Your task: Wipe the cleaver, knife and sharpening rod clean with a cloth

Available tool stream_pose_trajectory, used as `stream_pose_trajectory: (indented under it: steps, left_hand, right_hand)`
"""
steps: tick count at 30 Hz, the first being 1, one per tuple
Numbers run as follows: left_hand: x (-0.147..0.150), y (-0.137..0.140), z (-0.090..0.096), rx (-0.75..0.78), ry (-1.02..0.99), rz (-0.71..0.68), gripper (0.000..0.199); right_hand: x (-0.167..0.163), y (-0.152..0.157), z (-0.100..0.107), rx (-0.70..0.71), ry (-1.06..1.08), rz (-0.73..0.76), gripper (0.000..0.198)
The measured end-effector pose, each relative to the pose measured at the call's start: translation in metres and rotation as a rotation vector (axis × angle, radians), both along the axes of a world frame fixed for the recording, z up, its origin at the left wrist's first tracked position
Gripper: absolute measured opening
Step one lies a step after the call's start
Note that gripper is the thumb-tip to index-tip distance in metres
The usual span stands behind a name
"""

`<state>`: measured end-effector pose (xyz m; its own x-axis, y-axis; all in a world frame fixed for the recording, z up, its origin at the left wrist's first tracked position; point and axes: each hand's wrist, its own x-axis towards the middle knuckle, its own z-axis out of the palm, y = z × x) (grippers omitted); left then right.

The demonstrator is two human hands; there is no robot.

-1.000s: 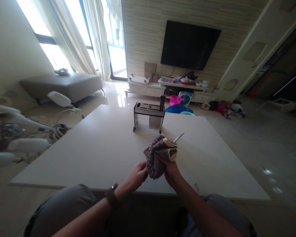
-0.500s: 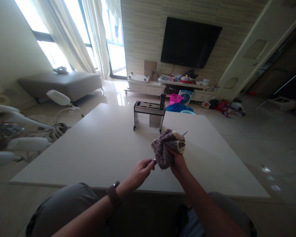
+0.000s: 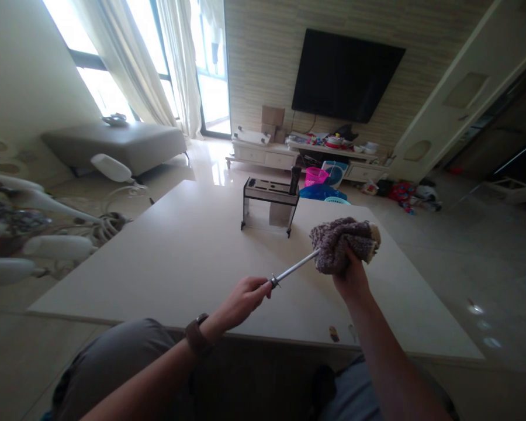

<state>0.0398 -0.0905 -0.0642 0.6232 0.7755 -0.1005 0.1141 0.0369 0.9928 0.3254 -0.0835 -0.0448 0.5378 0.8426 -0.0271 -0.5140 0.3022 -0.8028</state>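
My left hand is closed around the handle of a sharpening steel, its metal rod pointing up and to the right. A bunched purple-brown towel with a cream edge covers the rod's far end. Closed on that towel from below is my right hand. Beyond both hands, a clear-sided knife block stands upright on the white table, with one black-handled knife in its right end.
The white table has its front edge by my knees. Two small objects, one of them yellow and dark, lie at that edge. White lamp shades crowd the left side. Past the far edge are a pink basket and a TV cabinet.
My right hand and the towel have slid right and up along the rod, baring much of it. My left hand has stayed nearly still. The small objects at the front edge now show.
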Motion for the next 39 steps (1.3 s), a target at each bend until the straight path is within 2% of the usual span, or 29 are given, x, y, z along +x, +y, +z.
stream_pose_trajectory:
  steps: [3,8,11,14,17,21,30,34,39]
  left_hand:
    - [0.002,0.001,-0.006,-0.08,-0.089,0.013,0.049]
    - [0.003,0.001,-0.011,-0.09,-0.134,0.017,0.049]
    - [0.004,-0.001,-0.013,-0.09,-0.115,0.023,0.048]
    - [0.007,-0.004,-0.014,-0.044,-0.096,0.03,0.045]
    - [0.008,-0.006,-0.013,0.038,-0.074,0.038,0.042]
    - [0.009,-0.007,-0.009,0.129,-0.068,0.038,0.041]
    - [0.016,-0.008,-0.015,0.138,-0.094,0.045,0.037]
    - [0.017,-0.009,-0.012,0.134,-0.032,0.026,0.04]
    - [0.013,-0.01,-0.003,0.178,0.061,0.013,0.043]
  right_hand:
    - [-0.018,-0.004,-0.005,-0.039,0.0,0.072,0.046]
    - [-0.063,-0.017,-0.023,-0.152,-0.005,0.18,0.048]
    - [-0.086,-0.025,-0.035,-0.2,-0.016,0.246,0.061]
    - [-0.095,-0.028,-0.045,-0.191,-0.093,0.223,0.078]
    - [-0.095,-0.028,-0.05,-0.186,-0.171,0.156,0.088]
    - [-0.095,-0.03,-0.049,-0.178,-0.173,0.163,0.09]
    - [-0.099,-0.032,-0.031,-0.167,-0.111,0.122,0.079]
    - [-0.087,-0.025,-0.02,-0.134,-0.077,0.095,0.077]
    - [-0.054,-0.012,-0.009,-0.074,-0.004,-0.006,0.059]
